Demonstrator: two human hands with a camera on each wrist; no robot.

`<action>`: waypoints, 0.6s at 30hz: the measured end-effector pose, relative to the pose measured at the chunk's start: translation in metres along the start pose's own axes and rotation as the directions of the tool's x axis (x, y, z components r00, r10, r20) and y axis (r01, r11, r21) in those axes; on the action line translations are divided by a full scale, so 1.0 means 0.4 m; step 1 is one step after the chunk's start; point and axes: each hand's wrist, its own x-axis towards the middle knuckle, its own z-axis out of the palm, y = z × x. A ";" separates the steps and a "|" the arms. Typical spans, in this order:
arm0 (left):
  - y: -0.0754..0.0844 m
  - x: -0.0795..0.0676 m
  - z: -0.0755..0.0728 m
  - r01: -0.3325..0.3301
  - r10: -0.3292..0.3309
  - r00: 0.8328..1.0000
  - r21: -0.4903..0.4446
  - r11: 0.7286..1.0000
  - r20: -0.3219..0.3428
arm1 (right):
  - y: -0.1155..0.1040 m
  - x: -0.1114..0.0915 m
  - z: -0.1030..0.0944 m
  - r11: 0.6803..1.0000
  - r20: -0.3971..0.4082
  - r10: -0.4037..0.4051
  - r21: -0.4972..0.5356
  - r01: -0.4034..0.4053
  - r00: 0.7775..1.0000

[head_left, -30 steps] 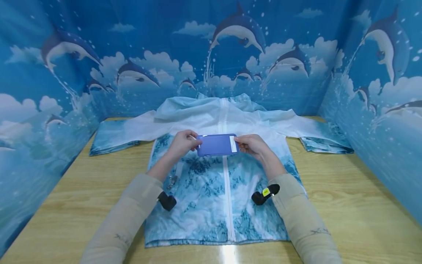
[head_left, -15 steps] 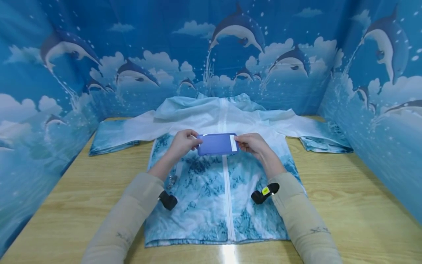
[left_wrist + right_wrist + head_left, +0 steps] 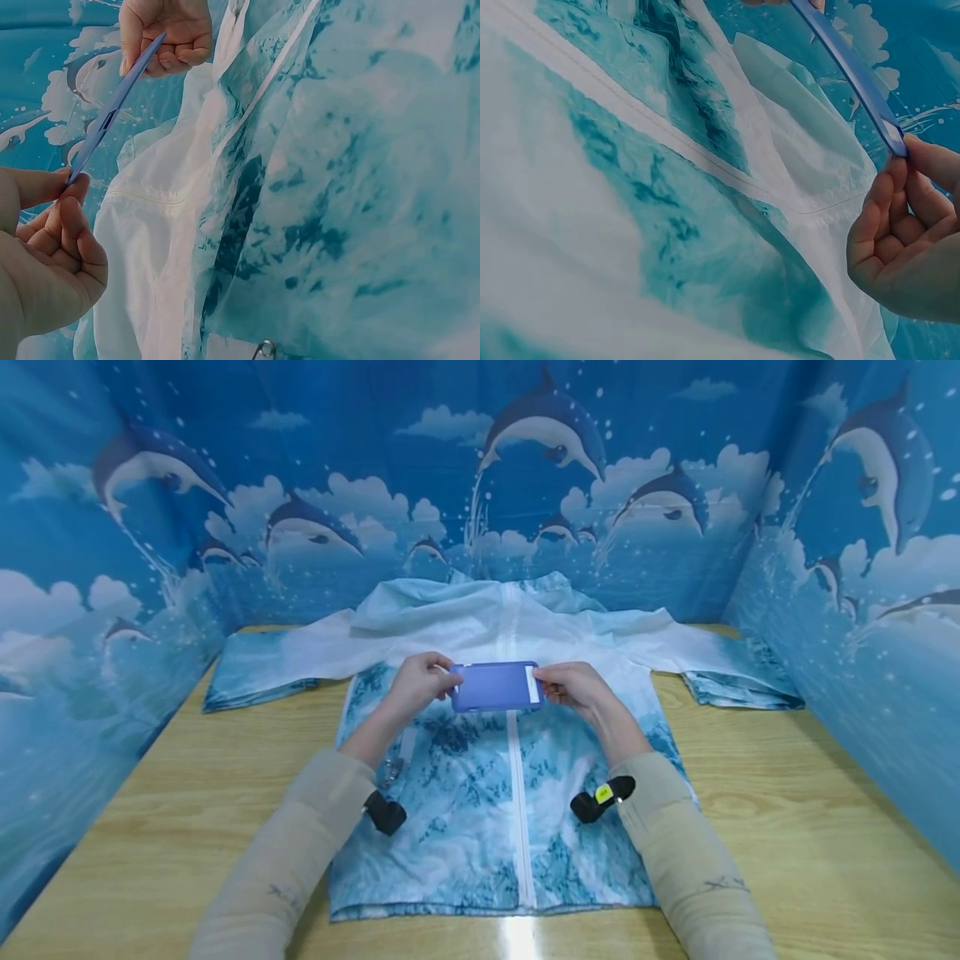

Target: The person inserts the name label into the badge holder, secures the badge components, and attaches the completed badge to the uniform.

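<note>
A flat purple card holder [image 3: 495,686] with a white strip at its right end is held level above the jacket in the head view. My left hand [image 3: 422,683] pinches its left end between thumb and finger. Its right end is pinched by my right hand [image 3: 576,692]. Seen nearly edge-on, the card holder [image 3: 112,112] looks thin and stiff in the left wrist view; a small notch shows in its edge in the right wrist view. Below lies a blue-and-white zip jacket [image 3: 450,827], front up, sleeves spread. A small metal clip [image 3: 392,772] with a clear strap rests on it.
The wooden table [image 3: 787,827] extends to both sides of the jacket. A blue dolphin-print curtain [image 3: 465,468] stands behind and along both sides. Black wrist cameras [image 3: 386,814] are worn near both sleeve cuffs.
The card holder and my left hand have shifted very slightly up and right. Both hands keep their pinch, and the jacket lies as before.
</note>
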 end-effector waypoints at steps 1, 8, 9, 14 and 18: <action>-0.001 0.000 0.000 0.006 -0.006 1.000 -0.003 1.000 -0.001 | 0.000 0.000 0.001 1.000 -0.001 -0.001 0.001 0.001 1.000; -0.006 0.003 0.004 0.001 -0.001 1.000 -0.017 1.000 0.003 | -0.001 -0.001 0.002 1.000 0.007 0.004 0.015 -0.004 1.000; -0.007 0.003 0.005 -0.002 0.002 1.000 -0.019 1.000 0.006 | 0.000 -0.001 0.002 1.000 0.012 0.004 0.016 -0.005 1.000; -0.013 0.002 0.008 -0.014 0.015 1.000 -0.034 0.999 0.006 | 0.001 0.000 0.003 1.000 0.025 0.001 0.024 -0.001 1.000; -0.017 0.003 0.010 -0.016 0.016 1.000 -0.040 0.999 0.004 | 0.004 0.001 0.005 1.000 0.031 0.000 0.020 -0.001 1.000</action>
